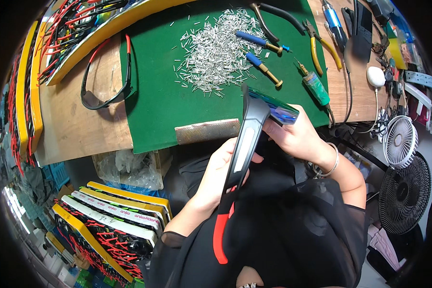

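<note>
At the green mat's (pixel 153 110) near edge, you're holding mirrored sunglasses (pixel 255 115).
Your left hand (pixel 219 161) is grasping a temple (pixel 245 149), your right hand (pixel 300 139) the lens (pixel 282 113); both parts are looking joined, the 2nd temple's fit being hard to tell.

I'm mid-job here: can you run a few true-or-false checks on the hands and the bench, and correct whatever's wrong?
1. The left hand and right hand both hold the same glasses. True.
2. The tip of the held glasses' lower arm is blue. False: it is red.
3. The yellow pliers lie right of the pins. True.
4. The second pair lies right of the pins. False: it lies to their left, apart from them.
5. The pins lie on the green mat. True.
6. The white fan stands on the green mat. False: it is off the mat, to the right.
</note>
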The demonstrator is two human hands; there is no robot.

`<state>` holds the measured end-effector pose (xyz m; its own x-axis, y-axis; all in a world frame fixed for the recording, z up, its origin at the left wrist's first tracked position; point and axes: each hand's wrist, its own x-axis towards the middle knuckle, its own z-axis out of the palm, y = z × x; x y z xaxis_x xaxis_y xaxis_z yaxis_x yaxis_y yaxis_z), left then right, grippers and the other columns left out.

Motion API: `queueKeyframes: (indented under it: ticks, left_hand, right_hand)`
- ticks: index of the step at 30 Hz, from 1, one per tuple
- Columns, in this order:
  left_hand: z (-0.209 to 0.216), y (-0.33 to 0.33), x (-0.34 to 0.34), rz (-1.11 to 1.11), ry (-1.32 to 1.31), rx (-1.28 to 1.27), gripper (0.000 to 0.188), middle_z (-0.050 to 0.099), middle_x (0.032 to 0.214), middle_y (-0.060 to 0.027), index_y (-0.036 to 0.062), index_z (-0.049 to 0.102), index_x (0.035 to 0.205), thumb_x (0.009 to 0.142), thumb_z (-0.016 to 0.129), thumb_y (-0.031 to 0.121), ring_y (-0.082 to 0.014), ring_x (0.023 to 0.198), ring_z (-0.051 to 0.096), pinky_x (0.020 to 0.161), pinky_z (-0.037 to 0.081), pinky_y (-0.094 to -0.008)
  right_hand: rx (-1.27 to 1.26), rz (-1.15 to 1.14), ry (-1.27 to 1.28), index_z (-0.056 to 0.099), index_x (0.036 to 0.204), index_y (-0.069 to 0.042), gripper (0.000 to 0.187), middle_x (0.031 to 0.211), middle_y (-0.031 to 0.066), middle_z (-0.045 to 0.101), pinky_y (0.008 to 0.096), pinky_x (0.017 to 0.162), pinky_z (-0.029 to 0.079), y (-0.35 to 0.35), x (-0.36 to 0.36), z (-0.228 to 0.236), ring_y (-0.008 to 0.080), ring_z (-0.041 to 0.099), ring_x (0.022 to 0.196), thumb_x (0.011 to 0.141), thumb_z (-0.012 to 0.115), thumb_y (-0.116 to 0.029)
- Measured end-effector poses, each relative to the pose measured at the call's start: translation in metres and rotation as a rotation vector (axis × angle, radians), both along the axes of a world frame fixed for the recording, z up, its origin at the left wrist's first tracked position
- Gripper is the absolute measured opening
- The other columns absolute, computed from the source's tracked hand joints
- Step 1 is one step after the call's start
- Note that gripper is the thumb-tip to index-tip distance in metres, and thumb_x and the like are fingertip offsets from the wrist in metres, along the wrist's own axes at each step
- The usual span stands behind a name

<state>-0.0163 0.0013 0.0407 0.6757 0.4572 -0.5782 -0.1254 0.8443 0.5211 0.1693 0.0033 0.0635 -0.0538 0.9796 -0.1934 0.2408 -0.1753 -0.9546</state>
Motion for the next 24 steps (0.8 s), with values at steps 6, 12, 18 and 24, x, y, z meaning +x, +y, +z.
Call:
queueKeyframes:
  ticks: [6, 12, 18, 24]
  left_hand:
    - [0.004, 0.0, 0.006, 0.009, 0.057, 0.002, 0.032, 0.062, 0.093, -0.0037, 0.0018, 0.05, 0.116, 0.092, 0.047, 0.022, -0.0017, 0.071, 0.053, 0.061, 0.041, -0.0146]
    - [-0.007, -0.008, 0.008, 0.061, 0.093, 0.005, 0.038, 0.061, 0.096, -0.0071, -0.002, 0.05, 0.113, 0.087, 0.056, 0.025, -0.0076, 0.086, 0.057, 0.074, 0.043, -0.0176]
    - [-0.014, -0.008, 0.004, 0.051, 0.057, -0.02, 0.04, 0.062, 0.093, -0.0052, 0.0017, 0.051, 0.107, 0.084, 0.06, 0.032, 0.0006, 0.057, 0.046, 0.05, 0.035, -0.0129]
    - [-0.013, -0.011, 0.011, 0.121, 0.15, -0.059, 0.019, 0.061, 0.084, -0.0064, 0.0028, 0.05, 0.106, 0.093, 0.043, 0.015, -0.0015, 0.041, 0.032, 0.039, 0.026, -0.0157]
  right_hand:
    - [0.009, -0.035, -0.038, 0.058, 0.092, 0.003, 0.014, 0.075, 0.0141, 0.061, 0.0283, 0.057, 0.047, -0.003, 0.0, -0.004, 0.0168, 0.06, 0.062, 0.084, 0.053, -0.007]
    - [0.164, -0.018, -0.118, 0.058, 0.09, 0.002, 0.013, 0.074, 0.0149, 0.06, 0.0306, 0.056, 0.047, -0.01, -0.002, -0.019, 0.0225, 0.06, 0.062, 0.08, 0.052, -0.002]
    - [0.175, 0.01, -0.177, 0.057, 0.093, 0.002, 0.015, 0.081, 0.0163, 0.061, 0.0329, 0.061, 0.046, -0.01, -0.002, -0.02, 0.0273, 0.06, 0.069, 0.079, 0.054, -0.002]
    - [0.044, -0.04, -0.107, 0.058, 0.095, 0.001, 0.017, 0.078, 0.0155, 0.059, 0.0304, 0.059, 0.045, -0.013, -0.009, -0.03, 0.0241, 0.059, 0.066, 0.079, 0.054, -0.003]
